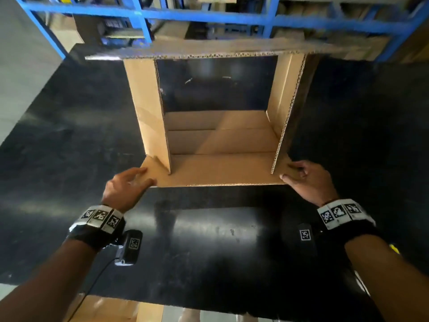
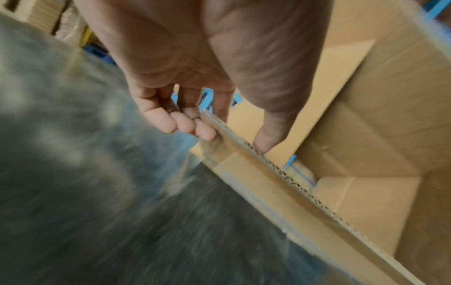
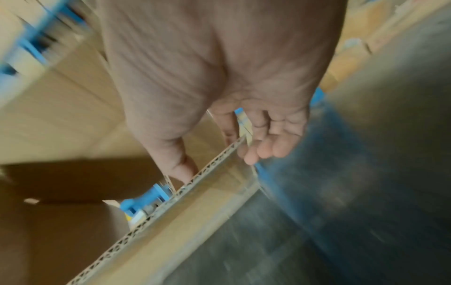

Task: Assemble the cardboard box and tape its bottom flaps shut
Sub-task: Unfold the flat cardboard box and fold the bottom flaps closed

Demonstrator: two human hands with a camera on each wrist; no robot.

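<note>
A brown cardboard box [image 1: 222, 140] lies opened out on the black table [image 1: 209, 240], its flaps spread and its open end facing me. The near long flap [image 1: 220, 173] juts toward me. My left hand [image 1: 126, 184] pinches that flap's left corner, thumb on top and fingers underneath, as the left wrist view shows at the flap's corrugated edge [image 2: 244, 152]. My right hand [image 1: 308, 180] pinches the right corner the same way, thumb on the inner side, fingers under the flap's edge [image 3: 214, 164]. No tape is in view.
Blue metal shelving [image 1: 209, 17] with stored cartons stands behind the table. More cardboard [image 1: 109, 307] lies below the table's near edge. The black tabletop spreads wide to both sides of the box.
</note>
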